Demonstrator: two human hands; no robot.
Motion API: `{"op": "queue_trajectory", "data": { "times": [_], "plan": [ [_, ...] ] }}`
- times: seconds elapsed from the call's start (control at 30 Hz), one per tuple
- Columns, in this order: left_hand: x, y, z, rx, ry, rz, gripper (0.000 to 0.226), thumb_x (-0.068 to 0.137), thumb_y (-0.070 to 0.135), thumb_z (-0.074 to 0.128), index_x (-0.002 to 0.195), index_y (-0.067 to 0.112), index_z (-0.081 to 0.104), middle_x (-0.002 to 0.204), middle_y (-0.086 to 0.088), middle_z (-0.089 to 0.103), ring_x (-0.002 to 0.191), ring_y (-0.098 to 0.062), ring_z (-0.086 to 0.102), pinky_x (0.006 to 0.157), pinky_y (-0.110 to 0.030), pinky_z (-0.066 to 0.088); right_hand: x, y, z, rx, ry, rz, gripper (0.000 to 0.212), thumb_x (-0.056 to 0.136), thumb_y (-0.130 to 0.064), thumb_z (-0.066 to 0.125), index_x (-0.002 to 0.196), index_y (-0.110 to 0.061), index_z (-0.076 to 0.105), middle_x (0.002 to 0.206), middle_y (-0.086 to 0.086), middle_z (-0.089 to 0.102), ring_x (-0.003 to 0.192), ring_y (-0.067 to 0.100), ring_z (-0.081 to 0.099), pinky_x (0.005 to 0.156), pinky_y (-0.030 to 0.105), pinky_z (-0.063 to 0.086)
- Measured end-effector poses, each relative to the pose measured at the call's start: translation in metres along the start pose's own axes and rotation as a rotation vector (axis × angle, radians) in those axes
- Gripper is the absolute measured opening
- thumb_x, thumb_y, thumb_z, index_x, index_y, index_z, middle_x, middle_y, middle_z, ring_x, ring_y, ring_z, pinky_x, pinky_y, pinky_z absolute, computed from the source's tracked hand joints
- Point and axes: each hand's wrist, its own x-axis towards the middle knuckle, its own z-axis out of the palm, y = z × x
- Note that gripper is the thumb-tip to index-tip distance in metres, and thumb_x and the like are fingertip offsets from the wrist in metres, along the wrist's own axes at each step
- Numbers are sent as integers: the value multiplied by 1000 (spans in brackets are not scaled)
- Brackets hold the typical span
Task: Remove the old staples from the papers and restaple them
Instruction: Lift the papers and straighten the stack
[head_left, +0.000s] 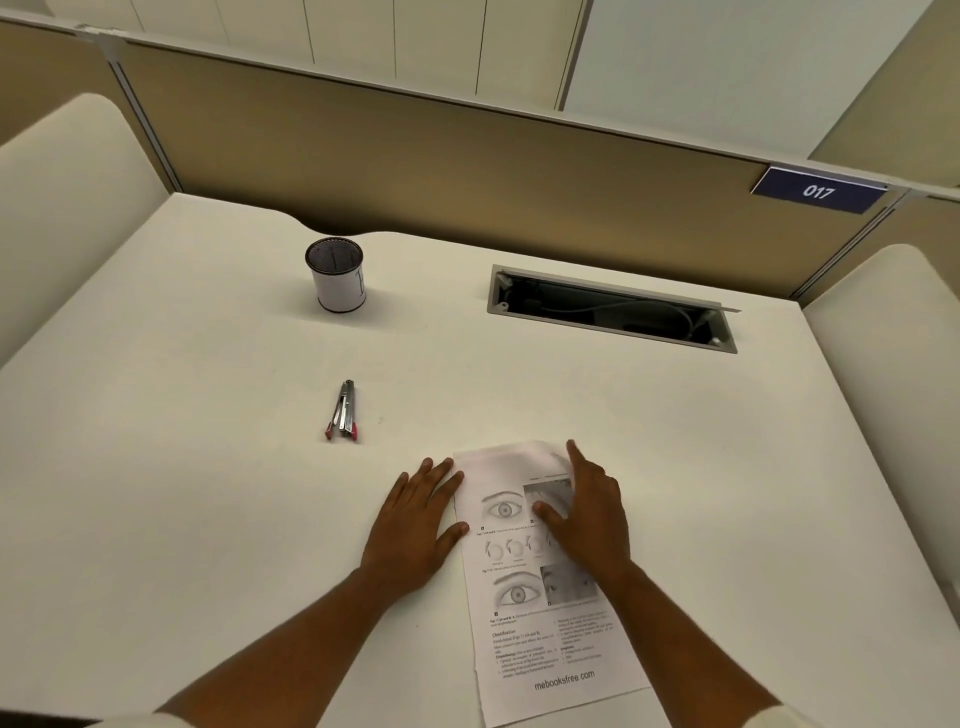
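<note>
Thin, limp papers, flattened by left hand and right hand, fingers straight, gripping nothing; best pinched at corner.

The desk looks smooth, matt white. The papers are matt printed sheets. The stapler is glossy metal with red plastic tips.

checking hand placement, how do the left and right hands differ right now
The left hand lies mostly on the bare desk, only its fingertips at the papers' left edge. The right hand rests flat on the printed page, covering part of the eye pictures. Both have straight fingers and grip nothing.
</note>
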Motion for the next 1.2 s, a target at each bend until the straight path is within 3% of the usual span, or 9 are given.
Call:
{"op": "queue_trajectory", "data": {
  "times": [0.17, 0.3, 0.4, 0.53, 0.63, 0.73, 0.97, 1.1, 1.2],
  "plan": [
    [2, 4, -3, -31, -30, -27, 67, 102, 54, 41, 161, 29, 22, 171, 10, 9, 159, -16, 1, 128, -35, -2, 3, -6, -17, 405, 10, 320, 119, 71, -26, 93, 161, -24, 15, 138, 12, 55, 119, 29, 60, 97, 41, 52],
    [3, 14, -9, -152, -12, -108, 78, 101, 50, 47, 163, 21, 11, 171, 6, 9, 159, -16, 5, 129, -36, 1, -3, 1, -27, 565, -1, 332, 46, 77, -20, 88, 118, -21, 68, 109, 4, 77, 95, 23, 74, 86, 48, 62],
    [10, 29, -22, -532, 101, -294, 84, 97, 47, 60, 162, 14, 17, 165, 4, 25, 153, -15, 24, 128, -38, 20, -8, -3, -38, 800, -14, 275, 26, 79, -20, 87, 101, -26, 73, 97, 1, 80, 83, 21, 78, 69, 35, 64],
    [29, 44, -47, -1102, -3, -410, 51, 99, 40, 62, 143, 19, 47, 142, -2, 61, 124, -19, 63, 102, -44, 56, -14, -17, -54, 976, -9, 152, 28, 80, -29, 86, 105, -21, 75, 97, 2, 81, 84, 23, 79, 64, 30, 62],
    [38, 51, -63, -1161, 76, -426, 21, 105, 31, 54, 120, 20, 64, 115, -3, 76, 101, -21, 75, 81, -35, 64, -14, -28, -61, 990, 46, 141, 24, 86, -29, 80, 107, -20, 74, 98, 2, 80, 85, 23, 79, 66, 35, 64],
    [41, 61, -78, -1152, 189, -423, 18, 106, 28, 50, 114, 20, 65, 107, 1, 76, 94, -17, 76, 69, -24, 61, -11, -39, -67, 932, 107, 132, 17, 94, -29, 72, 110, -22, 68, 102, 2, 77, 87, 21, 77, 72, 40, 65],
    [43, 85, -128, -1085, 455, -218, 14, 108, 19, 47, 117, 15, 56, 105, 1, 69, 89, 2, 70, 67, -14, 57, -19, -78, -92, 892, 365, -43, 14, 103, -19, 57, 115, -27, 58, 105, -3, 68, 93, 15, 72, 69, 28, 64],
    [37, 101, -156, -1096, 532, -39, 19, 101, 23, 46, 115, 34, 51, 100, 25, 66, 98, 1, 67, 71, -12, 55, -27, -100, -106, 946, 463, -141, 25, 99, -23, 62, 118, -37, 54, 110, -9, 67, 101, 7, 68, 73, 19, 62],
    [32, 104, -160, -1086, 520, -9, 28, 97, 25, 49, 119, 42, 45, 104, 38, 61, 106, 7, 62, 74, -9, 54, -32, -102, -104, 973, 457, -143, 50, 93, -23, 69, 137, -25, 45, 120, 0, 63, 112, 14, 65, 82, 27, 63]
  ]
}}
